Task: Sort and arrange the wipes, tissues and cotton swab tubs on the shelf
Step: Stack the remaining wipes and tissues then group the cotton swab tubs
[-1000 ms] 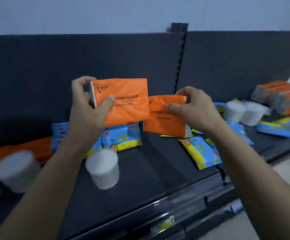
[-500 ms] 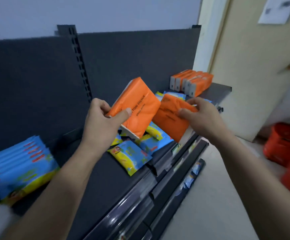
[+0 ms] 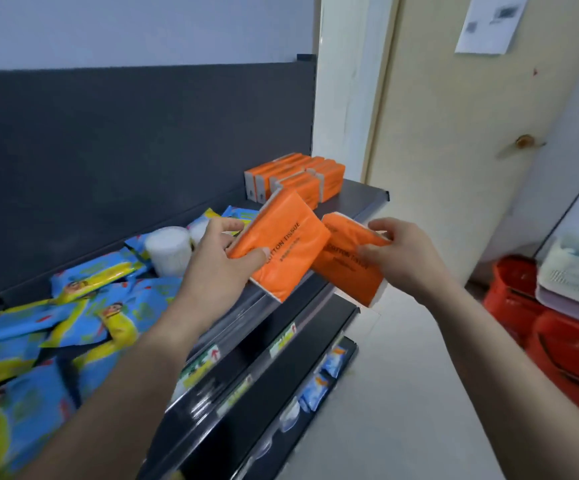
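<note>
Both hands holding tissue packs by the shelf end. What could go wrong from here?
The right hand holds its tissue pack out past the shelf front; a slip would likely drop it to the floor. The stacked orange packs stand near the shelf's open end; pushing more in might nudge some off.

**Both hands full, arms out front**

Both bare forearms are in shot. The left arm (image 3: 135,368) comes in from 7 o'clock and runs up toward 1 o'clock, wrist pretty much straight. The left hand (image 3: 219,268) grips the left pack (image 3: 281,244), thumb across its face pointing to about 3 o'clock, index finger along the top edge. The right arm (image 3: 506,341) enters from 5 o'clock, heading for 10 o'clock. The right hand (image 3: 402,258) pinches the right pack (image 3: 347,271), thumb on the face, fingers curled over the far edge. The hands are side by side, not touching.
</note>
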Demonstrator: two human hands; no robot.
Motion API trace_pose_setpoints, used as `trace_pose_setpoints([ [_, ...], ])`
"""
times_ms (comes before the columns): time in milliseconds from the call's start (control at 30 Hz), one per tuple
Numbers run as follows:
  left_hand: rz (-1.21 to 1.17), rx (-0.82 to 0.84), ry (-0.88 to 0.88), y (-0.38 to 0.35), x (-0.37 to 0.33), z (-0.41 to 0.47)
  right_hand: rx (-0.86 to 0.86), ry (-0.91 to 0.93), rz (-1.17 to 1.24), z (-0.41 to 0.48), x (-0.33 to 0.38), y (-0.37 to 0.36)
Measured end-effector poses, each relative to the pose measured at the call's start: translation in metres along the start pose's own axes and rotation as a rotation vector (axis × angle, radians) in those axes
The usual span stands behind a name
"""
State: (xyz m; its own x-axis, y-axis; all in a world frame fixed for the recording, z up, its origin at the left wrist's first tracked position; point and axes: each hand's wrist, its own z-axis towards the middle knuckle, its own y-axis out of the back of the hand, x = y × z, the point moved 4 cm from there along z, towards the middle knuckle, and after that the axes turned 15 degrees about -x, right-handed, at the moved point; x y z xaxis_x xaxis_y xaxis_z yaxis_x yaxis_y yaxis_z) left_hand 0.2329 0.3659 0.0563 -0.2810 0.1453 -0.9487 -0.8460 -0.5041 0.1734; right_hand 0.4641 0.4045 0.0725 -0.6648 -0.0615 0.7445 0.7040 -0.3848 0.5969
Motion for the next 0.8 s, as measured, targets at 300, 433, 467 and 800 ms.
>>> trace_pose_setpoints([
  [300, 0.151, 0.014, 0.054, -0.078, 0.01, 0.043, 0.04, 0.029, 0.012, 0.085, -0.049, -0.002],
  [433, 0.181, 0.038, 0.038, -0.117, 0.016, 0.069, 0.002, 0.066, -0.03, 0.126, -0.064, -0.006],
  [467, 0.179, 0.036, 0.033, -0.126, 0.017, 0.077, -0.007, 0.07, -0.035, 0.137, -0.067, -0.007],
  [800, 0.225, -0.084, 0.066, -0.164, 0.028, 0.159, 0.047, 0.217, -0.118, 0.252, -0.056, -0.064],
])
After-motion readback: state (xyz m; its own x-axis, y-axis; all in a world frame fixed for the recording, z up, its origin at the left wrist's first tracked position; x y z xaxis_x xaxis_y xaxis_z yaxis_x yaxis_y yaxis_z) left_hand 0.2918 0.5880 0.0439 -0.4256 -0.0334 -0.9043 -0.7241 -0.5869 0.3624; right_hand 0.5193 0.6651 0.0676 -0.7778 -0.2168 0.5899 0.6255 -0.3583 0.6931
